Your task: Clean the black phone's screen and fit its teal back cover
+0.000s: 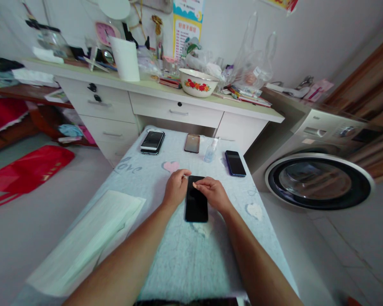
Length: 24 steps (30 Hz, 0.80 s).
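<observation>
A black smartphone [196, 206] lies flat, screen up, on the cloth-covered table in front of me. Curled against its upper left edge is my left hand [176, 187], gripping the side. Over the upper part of the screen, my right hand [213, 193] has thumb and fingers pinched together; what they hold, if anything, is too small to make out. Beyond the hands lie a phone case [192, 143], a clear spray bottle [212, 151] standing upright, and a dark blue phone [235, 163] to the right. Stacked phones [152, 141] rest at the far left.
A folded pale cloth [89, 242] covers the table's left side. Behind the table stands a white desk [175, 104] bearing a flowered enamel bowl [198, 83], a paper roll [125, 58] and plastic bags. A washing machine [319, 170] stands right; a red bag [32, 168] lies left.
</observation>
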Tool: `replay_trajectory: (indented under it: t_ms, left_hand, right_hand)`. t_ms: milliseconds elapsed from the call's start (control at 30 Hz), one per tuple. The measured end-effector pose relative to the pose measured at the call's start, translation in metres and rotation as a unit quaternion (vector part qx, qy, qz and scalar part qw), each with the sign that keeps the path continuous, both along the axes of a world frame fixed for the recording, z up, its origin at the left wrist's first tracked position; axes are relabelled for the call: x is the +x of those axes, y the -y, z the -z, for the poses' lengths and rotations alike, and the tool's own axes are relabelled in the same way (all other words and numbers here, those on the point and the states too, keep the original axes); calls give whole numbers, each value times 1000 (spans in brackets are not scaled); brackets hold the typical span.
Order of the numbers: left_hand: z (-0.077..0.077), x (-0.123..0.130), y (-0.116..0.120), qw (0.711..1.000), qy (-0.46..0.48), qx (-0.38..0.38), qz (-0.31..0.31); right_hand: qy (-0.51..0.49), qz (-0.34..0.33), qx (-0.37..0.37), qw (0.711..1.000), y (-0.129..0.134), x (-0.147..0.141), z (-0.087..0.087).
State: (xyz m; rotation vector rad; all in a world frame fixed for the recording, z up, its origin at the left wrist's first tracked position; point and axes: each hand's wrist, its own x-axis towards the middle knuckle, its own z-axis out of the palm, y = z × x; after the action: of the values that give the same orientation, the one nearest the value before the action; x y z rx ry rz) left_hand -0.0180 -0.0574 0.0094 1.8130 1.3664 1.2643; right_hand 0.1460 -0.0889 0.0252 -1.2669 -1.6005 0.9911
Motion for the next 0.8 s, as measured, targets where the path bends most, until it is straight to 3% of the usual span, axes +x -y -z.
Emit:
replay_trajectory:
  t_ms: [133, 333, 567, 800]
  left_hand:
    - [-11, 0, 9, 1000, 18, 3, 17]
    - [-22, 3, 16, 999, -6, 15, 48]
    - [-21, 9, 19, 995, -1, 23, 92]
    - [-19, 10, 19, 994, 21, 12, 111]
  right_hand:
    - [-179, 31, -133, 974, 4, -2, 3]
    - [-274, 62, -129, 951, 5, -1, 0]
    - [-311, 22, -132, 941, 5, 0, -2]
    - [-283, 14, -108, 953, 4, 3, 3]
